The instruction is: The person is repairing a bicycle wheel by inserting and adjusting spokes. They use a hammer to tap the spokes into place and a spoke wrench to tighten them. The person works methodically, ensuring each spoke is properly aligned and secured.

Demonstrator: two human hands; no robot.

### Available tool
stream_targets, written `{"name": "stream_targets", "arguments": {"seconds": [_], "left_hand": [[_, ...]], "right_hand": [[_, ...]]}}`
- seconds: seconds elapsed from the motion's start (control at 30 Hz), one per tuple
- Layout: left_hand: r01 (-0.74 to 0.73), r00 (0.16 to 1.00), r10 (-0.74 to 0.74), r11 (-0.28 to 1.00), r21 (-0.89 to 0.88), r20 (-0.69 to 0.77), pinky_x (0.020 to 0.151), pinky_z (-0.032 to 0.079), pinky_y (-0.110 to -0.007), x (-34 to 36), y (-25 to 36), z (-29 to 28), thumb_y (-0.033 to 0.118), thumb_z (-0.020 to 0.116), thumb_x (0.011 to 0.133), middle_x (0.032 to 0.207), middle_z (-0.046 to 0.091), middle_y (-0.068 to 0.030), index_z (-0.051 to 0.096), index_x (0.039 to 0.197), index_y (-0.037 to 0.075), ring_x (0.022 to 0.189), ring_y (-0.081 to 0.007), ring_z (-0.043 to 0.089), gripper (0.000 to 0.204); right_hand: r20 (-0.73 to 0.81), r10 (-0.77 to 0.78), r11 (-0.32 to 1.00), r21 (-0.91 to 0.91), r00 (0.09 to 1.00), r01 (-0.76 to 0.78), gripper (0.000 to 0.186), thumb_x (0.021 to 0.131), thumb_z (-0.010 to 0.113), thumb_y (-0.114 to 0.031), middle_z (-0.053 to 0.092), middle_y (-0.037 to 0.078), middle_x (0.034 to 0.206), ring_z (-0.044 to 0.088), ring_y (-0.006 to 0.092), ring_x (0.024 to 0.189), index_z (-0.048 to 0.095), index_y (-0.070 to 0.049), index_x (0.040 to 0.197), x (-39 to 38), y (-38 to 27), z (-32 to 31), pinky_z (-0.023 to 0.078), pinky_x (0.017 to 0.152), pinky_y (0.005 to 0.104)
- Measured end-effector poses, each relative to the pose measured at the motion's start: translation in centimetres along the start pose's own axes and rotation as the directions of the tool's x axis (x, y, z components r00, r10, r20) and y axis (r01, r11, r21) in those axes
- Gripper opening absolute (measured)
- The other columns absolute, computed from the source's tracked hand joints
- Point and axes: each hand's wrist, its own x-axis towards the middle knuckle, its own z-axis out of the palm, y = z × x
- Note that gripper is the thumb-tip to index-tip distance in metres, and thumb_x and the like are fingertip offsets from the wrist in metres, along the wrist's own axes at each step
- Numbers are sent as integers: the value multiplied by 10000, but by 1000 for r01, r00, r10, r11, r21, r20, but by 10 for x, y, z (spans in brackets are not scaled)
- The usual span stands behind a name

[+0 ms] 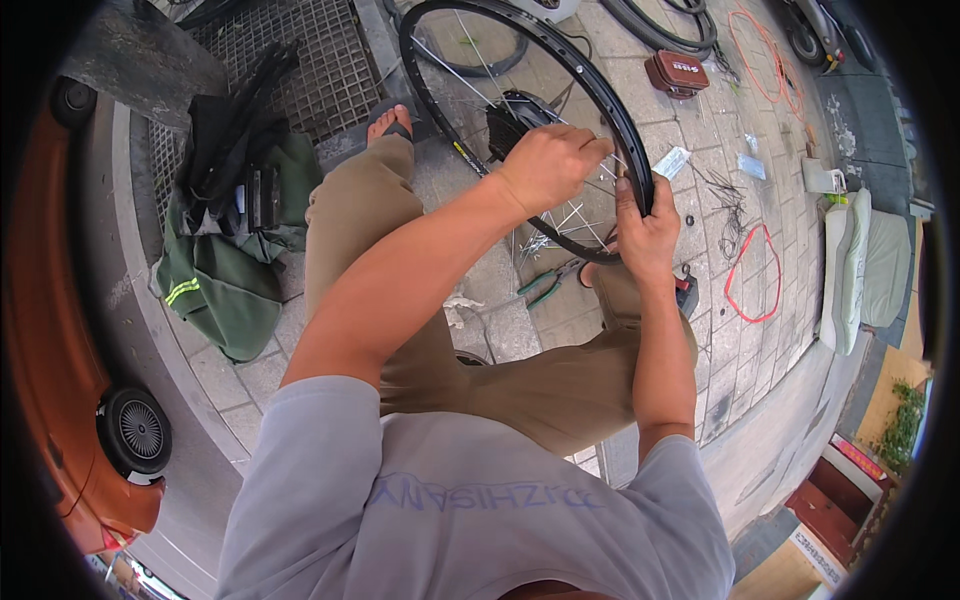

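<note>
A black bicycle wheel rim (452, 142) stands tilted in front of me, with a dark hub and sprocket (508, 125) inside it and only some thin silver spokes (478, 92) running across. My left hand (556, 168) reaches over the rim's inside, its fingers pinched on what looks like a spoke near the right side; the fingertips partly hide it. My right hand (648, 228) grips the rim at its lower right, thumb on the inner face and fingers round the outside. Below the wheel, loose spokes (541, 240) lie near green-handled pliers (543, 287).
Right of the wheel lie a red box (677, 75), black tyres (660, 22), an orange cord (768, 60), a red loop (753, 280) and scattered spokes (731, 205). A green bag (235, 300) sits left of my leg. An orange car (60, 350) stands beyond the kerb; pale cushions (850, 270) are far right.
</note>
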Motion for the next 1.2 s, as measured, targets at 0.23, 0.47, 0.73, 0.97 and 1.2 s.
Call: {"name": "stream_targets", "arguments": {"seconds": [0.23,0.47,0.73,0.97,1.2], "left_hand": [[98,983,-113,990,-104,-142,713,589,-406,4,-9,0,12,664,708,860,689,-103,699,1094,51,802,-311,703,389],[142,980,-170,961,-238,-104,727,591,-421,8,-2,-9,-7,632,746,891,709,-118,703,1095,47,828,-335,709,360],[330,933,-359,819,-469,30,773,593,-430,5,9,-4,-51,570,805,924,747,-164,728,1096,49,865,-361,733,345],[332,943,-297,804,-492,151,757,591,-426,-13,30,-18,-14,601,873,959,742,-191,729,1129,42,862,-375,736,292],[201,972,-112,856,-477,208,719,588,-401,-31,49,-40,-78,633,835,961,732,-173,696,1100,-1,843,-357,739,282]], "right_hand": [[12,89,995,48,996,-90,202,982,715,-169,641,22,794,595,101,707,655,6,1063,3,-27,5,495,645,286],[-87,159,986,-34,983,-163,185,962,729,-142,689,26,848,604,90,732,678,12,1051,-13,-60,-3,496,665,266],[159,465,840,231,871,-491,221,1006,677,-206,591,20,689,541,88,550,615,5,1020,-30,-111,-17,442,508,274],[148,295,937,148,944,-316,297,1003,648,-254,593,54,740,582,150,742,636,38,1054,-43,-85,-10,480,680,343],[263,277,824,430,924,-370,456,1067,559,-461,591,-13,800,510,74,720,695,-26,1086,-92,-58,-14,428,639,261]]}}
